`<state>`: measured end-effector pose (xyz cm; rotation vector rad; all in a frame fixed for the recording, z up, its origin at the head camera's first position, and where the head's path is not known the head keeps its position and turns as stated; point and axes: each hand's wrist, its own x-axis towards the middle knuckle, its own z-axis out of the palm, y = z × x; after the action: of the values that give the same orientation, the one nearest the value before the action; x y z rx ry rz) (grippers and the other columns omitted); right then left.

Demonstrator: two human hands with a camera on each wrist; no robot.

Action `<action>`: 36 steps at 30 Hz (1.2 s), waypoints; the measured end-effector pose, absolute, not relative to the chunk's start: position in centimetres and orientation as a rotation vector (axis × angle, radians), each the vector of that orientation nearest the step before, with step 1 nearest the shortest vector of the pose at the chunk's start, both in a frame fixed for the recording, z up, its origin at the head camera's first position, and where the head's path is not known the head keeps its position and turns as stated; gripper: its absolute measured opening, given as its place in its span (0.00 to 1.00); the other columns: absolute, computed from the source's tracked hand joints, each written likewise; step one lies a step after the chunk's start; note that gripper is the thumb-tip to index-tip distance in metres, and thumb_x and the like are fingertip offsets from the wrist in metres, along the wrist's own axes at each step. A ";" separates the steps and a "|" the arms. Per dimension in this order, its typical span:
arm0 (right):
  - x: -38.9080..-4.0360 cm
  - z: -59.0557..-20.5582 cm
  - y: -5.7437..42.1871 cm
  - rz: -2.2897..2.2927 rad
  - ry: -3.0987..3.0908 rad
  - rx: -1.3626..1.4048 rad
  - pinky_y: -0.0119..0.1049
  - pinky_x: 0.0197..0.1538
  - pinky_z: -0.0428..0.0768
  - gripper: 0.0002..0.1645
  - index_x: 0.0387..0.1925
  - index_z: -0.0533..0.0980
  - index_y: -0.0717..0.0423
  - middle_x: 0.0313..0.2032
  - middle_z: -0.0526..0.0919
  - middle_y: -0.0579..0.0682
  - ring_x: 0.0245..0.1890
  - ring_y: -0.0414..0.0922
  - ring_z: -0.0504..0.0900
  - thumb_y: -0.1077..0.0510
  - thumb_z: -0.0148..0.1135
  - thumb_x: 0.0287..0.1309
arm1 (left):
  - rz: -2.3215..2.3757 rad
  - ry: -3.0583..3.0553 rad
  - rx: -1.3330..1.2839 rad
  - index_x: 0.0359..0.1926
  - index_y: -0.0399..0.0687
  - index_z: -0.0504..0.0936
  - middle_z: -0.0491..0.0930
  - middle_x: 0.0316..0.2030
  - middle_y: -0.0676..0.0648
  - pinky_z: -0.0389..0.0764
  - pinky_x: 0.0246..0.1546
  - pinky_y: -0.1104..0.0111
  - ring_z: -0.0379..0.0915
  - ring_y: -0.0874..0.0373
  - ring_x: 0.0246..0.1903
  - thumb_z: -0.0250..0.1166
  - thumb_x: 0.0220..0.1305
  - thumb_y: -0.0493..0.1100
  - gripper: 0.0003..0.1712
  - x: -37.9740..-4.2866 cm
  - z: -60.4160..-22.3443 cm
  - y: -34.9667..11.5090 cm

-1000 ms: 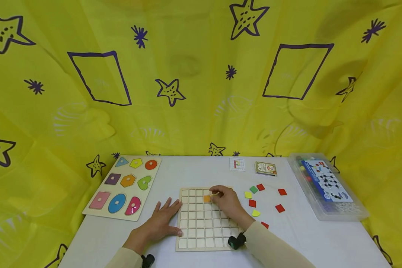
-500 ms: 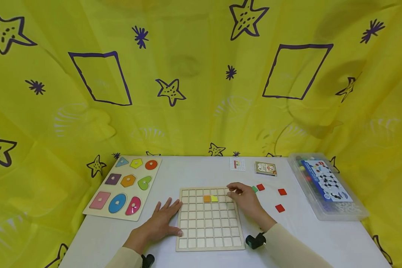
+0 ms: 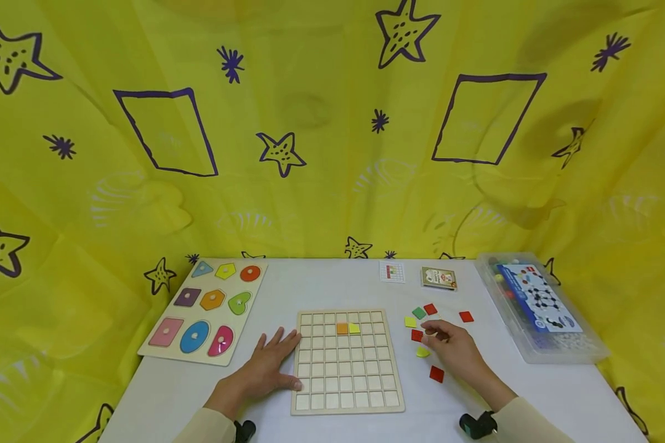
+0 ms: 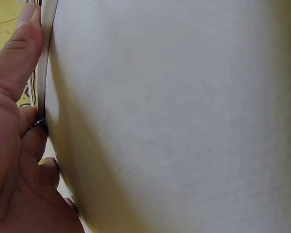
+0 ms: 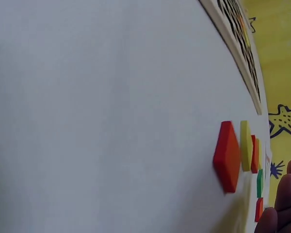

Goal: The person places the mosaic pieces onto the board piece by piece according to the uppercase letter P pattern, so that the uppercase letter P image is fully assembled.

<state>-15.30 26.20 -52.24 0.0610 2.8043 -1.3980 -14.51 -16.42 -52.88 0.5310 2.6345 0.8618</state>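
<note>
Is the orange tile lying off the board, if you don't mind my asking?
No, the orange tile sits in a cell of the board, next to a yellow piece.

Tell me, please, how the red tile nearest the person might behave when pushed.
The red tile is probably stiff, given its crisp, straight edges. Lying flat on the white table, it would likely slide rather than roll or tip.

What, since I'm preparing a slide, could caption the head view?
Left hand touching a pale wooden square-celled board, right hand near small, flat red square tiles.
</note>
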 end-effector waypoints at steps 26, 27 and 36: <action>-11.8 -54.3 30.2 -1.112 2.805 -0.144 0.34 0.57 0.82 0.16 0.48 0.85 0.47 0.48 0.84 0.40 0.53 0.43 0.81 0.56 0.78 0.59 | 0.875 2.627 0.526 0.81 0.42 0.62 0.59 0.81 0.41 0.33 0.81 0.35 0.40 0.36 0.84 0.81 0.53 0.59 0.61 -14.4 -53.2 -16.4; -11.8 -54.3 30.3 -1.108 2.811 -0.165 0.34 0.57 0.82 0.17 0.49 0.85 0.46 0.48 0.85 0.39 0.53 0.43 0.81 0.56 0.78 0.59 | 0.875 2.628 0.527 0.81 0.42 0.62 0.59 0.81 0.41 0.33 0.81 0.35 0.40 0.36 0.84 0.81 0.53 0.59 0.61 -14.4 -53.1 -16.4; -12.1 -54.3 30.3 -1.128 2.807 -0.201 0.32 0.53 0.81 0.13 0.44 0.86 0.42 0.44 0.84 0.37 0.46 0.35 0.79 0.56 0.78 0.58 | 0.877 2.635 0.537 0.81 0.40 0.62 0.59 0.81 0.40 0.33 0.81 0.35 0.40 0.35 0.83 0.81 0.53 0.59 0.61 -14.4 -53.0 -16.4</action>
<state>-12.08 30.28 -54.27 -0.2007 2.8069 -1.1280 -14.37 -16.43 -52.97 0.5374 2.6347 0.8770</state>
